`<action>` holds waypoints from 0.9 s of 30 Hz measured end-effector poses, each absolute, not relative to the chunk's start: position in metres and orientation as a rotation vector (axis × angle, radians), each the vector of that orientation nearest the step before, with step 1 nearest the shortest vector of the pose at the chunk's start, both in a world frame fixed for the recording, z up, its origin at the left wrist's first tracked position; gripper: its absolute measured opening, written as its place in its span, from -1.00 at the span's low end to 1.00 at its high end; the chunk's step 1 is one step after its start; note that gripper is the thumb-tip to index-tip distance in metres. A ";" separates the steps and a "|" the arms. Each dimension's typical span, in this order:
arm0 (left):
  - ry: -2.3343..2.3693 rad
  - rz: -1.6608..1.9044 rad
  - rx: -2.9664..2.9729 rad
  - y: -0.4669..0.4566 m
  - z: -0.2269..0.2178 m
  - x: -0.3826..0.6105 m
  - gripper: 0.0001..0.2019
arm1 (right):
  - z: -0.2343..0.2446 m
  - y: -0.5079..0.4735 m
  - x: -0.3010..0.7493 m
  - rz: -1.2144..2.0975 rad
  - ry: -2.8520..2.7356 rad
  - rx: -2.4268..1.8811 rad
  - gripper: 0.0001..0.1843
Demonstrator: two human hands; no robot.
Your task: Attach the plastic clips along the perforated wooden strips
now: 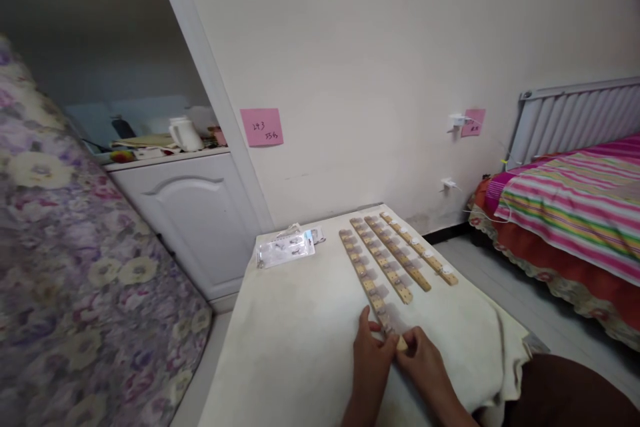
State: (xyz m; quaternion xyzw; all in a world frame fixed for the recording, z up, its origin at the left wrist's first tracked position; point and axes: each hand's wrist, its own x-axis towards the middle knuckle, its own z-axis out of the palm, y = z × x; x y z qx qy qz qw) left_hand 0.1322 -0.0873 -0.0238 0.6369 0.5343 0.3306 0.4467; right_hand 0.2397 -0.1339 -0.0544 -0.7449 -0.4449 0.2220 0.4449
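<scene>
Several long wooden strips with rows of holes lie side by side on a small table covered with a white cloth (300, 347). My left hand (371, 353) and my right hand (423, 357) meet at the near end of the leftmost strip (363, 273). The fingers of both hands are curled and pinched around that end, where a small pale piece sits between them. The other strips (400, 260) lie untouched to the right, one (425, 253) carrying small white pieces.
A clear plastic packet (286, 250) lies at the table's far left corner. A floral-covered bed (75, 267) is at the left, a white cupboard (190, 213) behind it. A striped bed (575, 213) and radiator (575, 113) stand at the right. Pink notes (261, 127) hang on the wall.
</scene>
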 end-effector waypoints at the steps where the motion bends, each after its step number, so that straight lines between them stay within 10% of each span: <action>1: 1.323 0.816 1.564 -0.087 -0.023 0.133 -0.26 | -0.055 -0.133 0.239 0.574 -1.068 -1.830 -0.77; 14: 1.329 0.794 1.447 -0.078 -0.028 0.127 -0.25 | -0.052 -0.127 0.236 1.470 -0.494 -1.112 -0.54; 27: 1.381 0.973 1.445 -0.098 -0.012 0.126 -0.01 | -0.022 -0.149 0.208 1.578 -0.430 -0.831 -0.79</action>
